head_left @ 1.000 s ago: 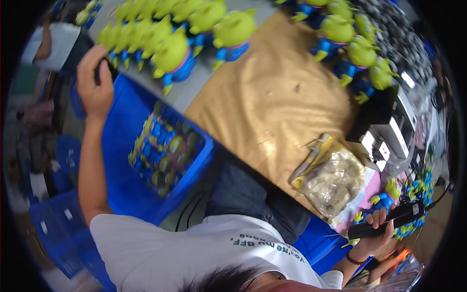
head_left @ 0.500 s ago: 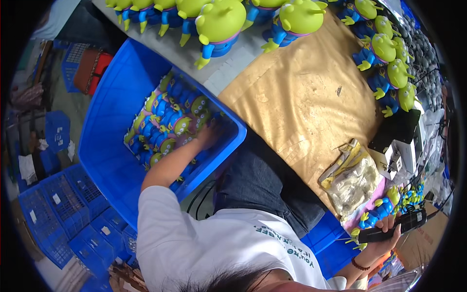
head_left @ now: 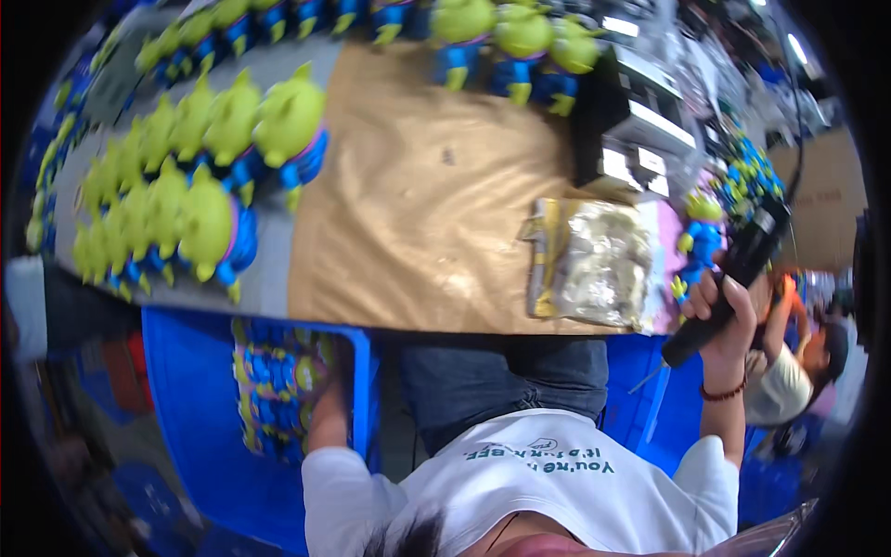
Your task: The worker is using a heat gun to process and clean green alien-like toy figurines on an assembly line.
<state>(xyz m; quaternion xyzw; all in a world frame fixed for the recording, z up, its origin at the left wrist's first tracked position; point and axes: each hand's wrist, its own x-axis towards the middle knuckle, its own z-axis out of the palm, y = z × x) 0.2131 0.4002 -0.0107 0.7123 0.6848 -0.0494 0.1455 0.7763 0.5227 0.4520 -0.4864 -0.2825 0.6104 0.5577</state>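
Observation:
My right hand is closed around a black electric screwdriver. Its thin metal bit points down and to the left, and a cord leaves its upper end. My left hand reaches down into a large blue bin, close to the green and blue toy figures packed there. Blur and the bin's shade hide those fingers, so whether they hold a figure cannot be told. Another toy figure lies on the table beside the screwdriver.
Rows of standing toy figures fill the table's left side and far edge. A brown sheet covers the middle. A crumpled plastic bag and white-and-black boxes are on the right. A co-worker sits at far right.
My view has swung from the bin toward the table and right side. The screwdriver is raised, its bit now pointing down-left. My left hand remains in the bin.

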